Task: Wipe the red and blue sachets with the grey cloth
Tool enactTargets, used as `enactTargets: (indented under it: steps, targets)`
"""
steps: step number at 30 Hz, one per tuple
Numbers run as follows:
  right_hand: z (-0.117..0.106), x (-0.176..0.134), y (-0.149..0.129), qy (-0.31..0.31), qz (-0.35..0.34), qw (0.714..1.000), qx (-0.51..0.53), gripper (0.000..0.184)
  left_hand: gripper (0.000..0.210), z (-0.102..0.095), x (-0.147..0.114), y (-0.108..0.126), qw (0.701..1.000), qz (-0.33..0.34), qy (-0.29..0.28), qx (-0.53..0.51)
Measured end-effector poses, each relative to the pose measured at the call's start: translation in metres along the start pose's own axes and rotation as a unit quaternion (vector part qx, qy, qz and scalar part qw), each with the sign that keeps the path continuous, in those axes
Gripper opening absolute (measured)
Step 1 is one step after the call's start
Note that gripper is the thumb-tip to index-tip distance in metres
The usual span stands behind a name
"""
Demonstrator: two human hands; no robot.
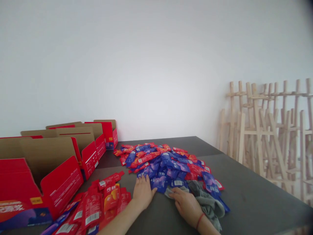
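Blue and red sachets (168, 163) heaped on worktop (244, 192) at twelve o'clock, probably light, slippery, best pinched by edges; left hand (143, 192) flat, fingers spread, right hand (187, 204) relaxed on grey cloth (207, 202).

a loose heap of flat blue and red sachets (166, 164) beside a crumpled grey cloth (207, 202) on the table.
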State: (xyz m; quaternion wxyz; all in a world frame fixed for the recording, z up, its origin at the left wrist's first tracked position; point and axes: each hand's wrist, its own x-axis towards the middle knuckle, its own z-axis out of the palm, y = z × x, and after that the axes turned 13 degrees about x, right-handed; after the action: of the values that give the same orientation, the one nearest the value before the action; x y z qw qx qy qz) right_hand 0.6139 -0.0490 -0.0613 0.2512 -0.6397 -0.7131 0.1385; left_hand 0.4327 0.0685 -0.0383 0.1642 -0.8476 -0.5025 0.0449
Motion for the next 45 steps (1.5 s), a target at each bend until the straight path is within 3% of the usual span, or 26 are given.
enactTargets:
  steps: [4, 7, 10, 12, 16, 20, 26, 33, 40, 43, 45]
  targets:
    - [0.0, 0.001, 0.002, -0.002, 0.003, 1.0, -0.009, 0.051, 0.053, 0.001, -0.051, 0.007, 0.999, 0.037, -0.007, -0.004]
    - [-0.002, 0.001, 0.002, -0.01, 0.007, 1.0, -0.013, 0.051, 0.069, -0.008, -0.078, 0.007, 0.995, 0.086, -0.026, -0.037]
    - [-0.003, 0.001, 0.001, -0.008, 0.005, 1.0, -0.007, 0.051, 0.074, -0.02, -0.084, 0.008, 0.978, 0.124, -0.007, -0.167]
    - [-0.005, 0.002, 0.001, -0.003, 0.004, 1.0, -0.003, 0.052, 0.068, -0.023, -0.079, 0.013, 0.954, 0.111, 0.022, -0.278]
    - [-0.009, 0.002, 0.003, 0.005, 0.007, 1.0, 0.001, 0.053, 0.057, -0.009, -0.071, 0.025, 0.918, 0.059, 0.024, -0.392]
    - [-0.009, -0.005, -0.005, -0.019, -0.026, 0.999, 0.012, 0.056, 0.046, 0.008, -0.084, 0.02, 0.933, 0.074, 0.015, -0.351]
    - [-0.003, -0.017, -0.029, -0.131, -0.175, 0.975, 0.044, 0.058, 0.026, 0.002, -0.101, 0.002, 0.929, 0.106, -0.023, -0.354]
    - [0.0, 0.002, -0.024, -0.092, -0.081, 0.992, 0.007, 0.06, 0.021, 0.006, -0.101, 0.005, 0.924, 0.174, 0.001, -0.339]
    - [-0.003, -0.044, -0.04, -0.178, -0.178, 0.967, 0.039, 0.063, 0.022, 0.019, -0.1, 0.008, 0.923, 0.179, 0.016, -0.34]
    - [-0.003, -0.05, -0.04, -0.167, -0.17, 0.97, 0.051, 0.062, 0.023, 0.017, -0.098, 0.007, 0.922, 0.2, 0.007, -0.33]
    - [-0.003, -0.039, -0.036, -0.142, -0.148, 0.977, 0.058, 0.062, 0.02, 0.011, -0.096, 0.006, 0.925, 0.209, -0.004, -0.318]
